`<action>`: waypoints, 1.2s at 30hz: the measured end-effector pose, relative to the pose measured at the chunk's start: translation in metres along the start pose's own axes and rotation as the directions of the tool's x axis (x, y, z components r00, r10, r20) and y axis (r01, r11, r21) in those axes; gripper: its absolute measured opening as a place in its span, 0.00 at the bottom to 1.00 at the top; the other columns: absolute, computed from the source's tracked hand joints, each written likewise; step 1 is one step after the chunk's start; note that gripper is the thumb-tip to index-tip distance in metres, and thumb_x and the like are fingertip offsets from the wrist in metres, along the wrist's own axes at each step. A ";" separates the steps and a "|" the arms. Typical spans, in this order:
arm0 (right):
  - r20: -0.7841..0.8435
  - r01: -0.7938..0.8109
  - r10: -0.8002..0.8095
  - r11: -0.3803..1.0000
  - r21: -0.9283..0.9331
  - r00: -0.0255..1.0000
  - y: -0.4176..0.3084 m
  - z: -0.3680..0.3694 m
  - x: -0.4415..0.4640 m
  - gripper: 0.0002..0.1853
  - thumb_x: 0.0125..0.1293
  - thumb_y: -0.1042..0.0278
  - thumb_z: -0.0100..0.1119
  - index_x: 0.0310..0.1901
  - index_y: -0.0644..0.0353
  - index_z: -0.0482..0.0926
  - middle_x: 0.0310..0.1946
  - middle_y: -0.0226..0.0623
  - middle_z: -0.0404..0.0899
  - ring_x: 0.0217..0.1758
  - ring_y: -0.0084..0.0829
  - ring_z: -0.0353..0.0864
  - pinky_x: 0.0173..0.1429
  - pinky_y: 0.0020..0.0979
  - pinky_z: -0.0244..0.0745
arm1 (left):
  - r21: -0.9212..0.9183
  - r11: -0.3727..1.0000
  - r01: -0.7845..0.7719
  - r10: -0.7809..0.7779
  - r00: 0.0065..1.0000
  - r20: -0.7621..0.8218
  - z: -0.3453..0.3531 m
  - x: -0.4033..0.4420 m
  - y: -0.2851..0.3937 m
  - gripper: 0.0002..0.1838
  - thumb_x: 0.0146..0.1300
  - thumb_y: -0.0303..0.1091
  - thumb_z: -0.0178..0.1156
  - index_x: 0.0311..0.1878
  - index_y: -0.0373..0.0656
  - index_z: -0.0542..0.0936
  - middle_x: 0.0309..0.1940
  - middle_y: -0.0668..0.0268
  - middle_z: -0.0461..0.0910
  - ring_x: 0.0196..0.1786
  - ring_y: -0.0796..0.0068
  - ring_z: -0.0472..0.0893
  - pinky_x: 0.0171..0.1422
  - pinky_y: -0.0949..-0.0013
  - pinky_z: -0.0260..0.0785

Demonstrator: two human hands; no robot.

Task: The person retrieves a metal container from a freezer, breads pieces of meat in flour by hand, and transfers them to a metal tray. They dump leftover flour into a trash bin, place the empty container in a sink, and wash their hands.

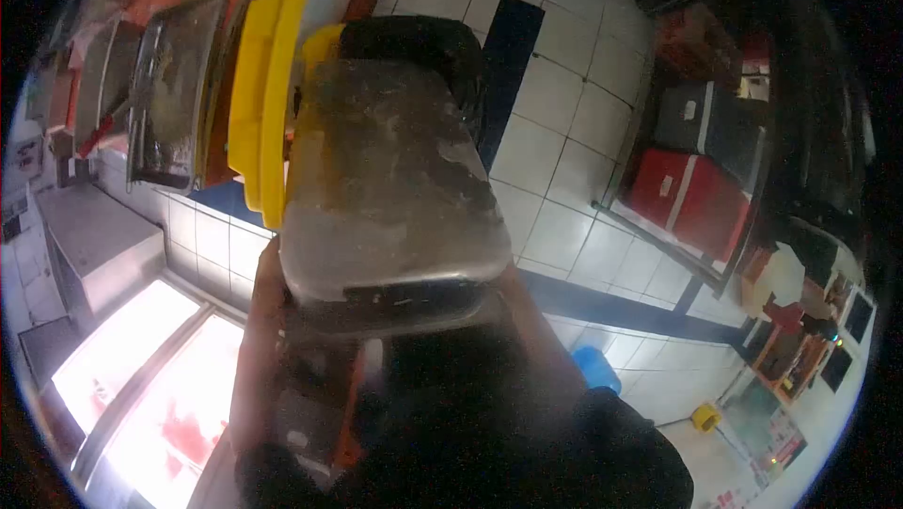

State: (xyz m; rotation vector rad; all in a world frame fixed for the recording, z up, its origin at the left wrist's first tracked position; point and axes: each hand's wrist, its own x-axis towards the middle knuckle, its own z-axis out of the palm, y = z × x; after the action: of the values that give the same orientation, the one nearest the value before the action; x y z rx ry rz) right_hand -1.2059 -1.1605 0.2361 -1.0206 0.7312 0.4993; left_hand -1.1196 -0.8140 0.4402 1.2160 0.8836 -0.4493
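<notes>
A large metal container with a dull, smeared rectangular top [390,170] fills the middle of the head view, held out in front of my body. My left hand [270,269] is closed against its near left side, with most of the fingers hidden. On the near right side my right hand [513,288] holds it too, fingers out of sight behind the edge. Just left of the container stand yellow plastic trays [273,95], close beside it. A dark rounded object [414,39] shows beyond its far end.
Metal trays [174,90] lie on an orange surface at the upper left. A steel box [99,236] and a brightly lit case [169,396] are lower left. Red and grey boxes [691,198] sit on a rack at right. A blue object [596,370] rests on the tiled floor.
</notes>
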 end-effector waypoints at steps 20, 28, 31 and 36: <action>-0.398 0.506 -0.777 0.623 -0.596 0.488 -0.111 -0.161 -0.283 0.44 0.64 0.44 0.62 0.74 0.63 0.59 0.70 0.54 0.64 0.68 0.49 0.72 0.58 0.50 0.79 | 0.143 0.978 -0.154 0.049 0.830 0.555 0.390 -0.129 -0.042 0.40 0.69 0.31 0.51 0.76 0.36 0.40 0.53 0.41 0.72 0.49 0.54 0.80 0.50 0.54 0.75; -0.686 0.168 -0.617 0.778 -0.605 0.386 -0.127 -0.112 -0.315 0.49 0.54 0.52 0.75 0.72 0.67 0.62 0.66 0.56 0.69 0.64 0.46 0.76 0.56 0.43 0.81 | 0.084 0.882 -0.463 0.338 0.747 0.572 0.464 -0.194 -0.148 0.36 0.69 0.32 0.51 0.69 0.25 0.42 0.42 0.39 0.75 0.40 0.47 0.83 0.46 0.52 0.74; -0.358 -0.103 -0.892 0.343 -0.934 0.275 -0.119 -0.139 -0.365 0.35 0.62 0.53 0.68 0.65 0.68 0.71 0.56 0.54 0.79 0.55 0.39 0.79 0.53 0.41 0.80 | -0.019 0.796 -0.605 0.533 0.686 0.495 0.492 -0.220 -0.181 0.35 0.70 0.35 0.52 0.68 0.25 0.45 0.39 0.40 0.76 0.37 0.45 0.82 0.47 0.51 0.74; -0.491 0.000 -0.716 0.565 -0.825 0.496 -0.182 -0.141 -0.460 0.22 0.67 0.52 0.65 0.49 0.66 0.80 0.43 0.44 0.84 0.42 0.37 0.81 0.44 0.38 0.78 | -0.190 0.331 -0.924 0.793 0.163 0.588 0.434 -0.223 -0.124 0.33 0.67 0.36 0.55 0.69 0.26 0.56 0.56 0.37 0.72 0.57 0.42 0.76 0.65 0.50 0.67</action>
State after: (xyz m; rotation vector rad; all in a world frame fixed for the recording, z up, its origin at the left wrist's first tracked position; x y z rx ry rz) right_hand -1.4311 -1.3863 0.6392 -2.2652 1.0607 -0.2084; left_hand -1.1949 -1.2934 0.5760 1.4454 -0.5561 0.0841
